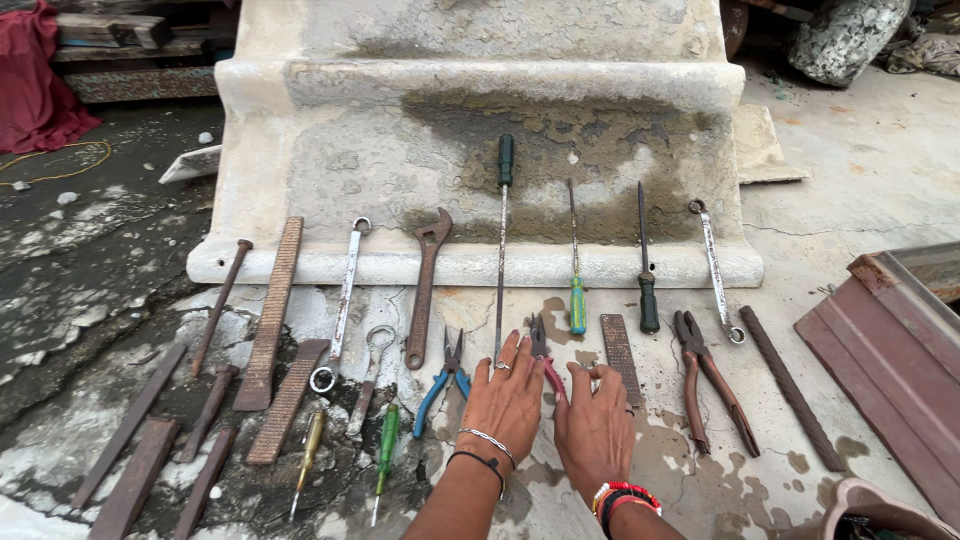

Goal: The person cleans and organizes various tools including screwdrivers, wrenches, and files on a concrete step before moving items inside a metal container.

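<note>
Both hands are lying palm-down on the concrete floor (700, 480), side by side, amid a spread of old tools. Between them are sitting the red-handled pliers (543, 352) — long axis running away from the person, jaws pointing toward the concrete step (480, 265), handles trailing back under the gap between the hands.

The left hand (505, 400) is resting flat with fingers spread, its index side touching or just beside the pliers; it is gripping nothing. The right hand (595, 425) is also lying open and flat, thumb side near the red handle, fingertips close to a short flat file (620, 358) — holding nothing.

The blue-handled pliers (445, 385) are lying just left of the left hand. Both hands seem about equally near the red pair.
</note>
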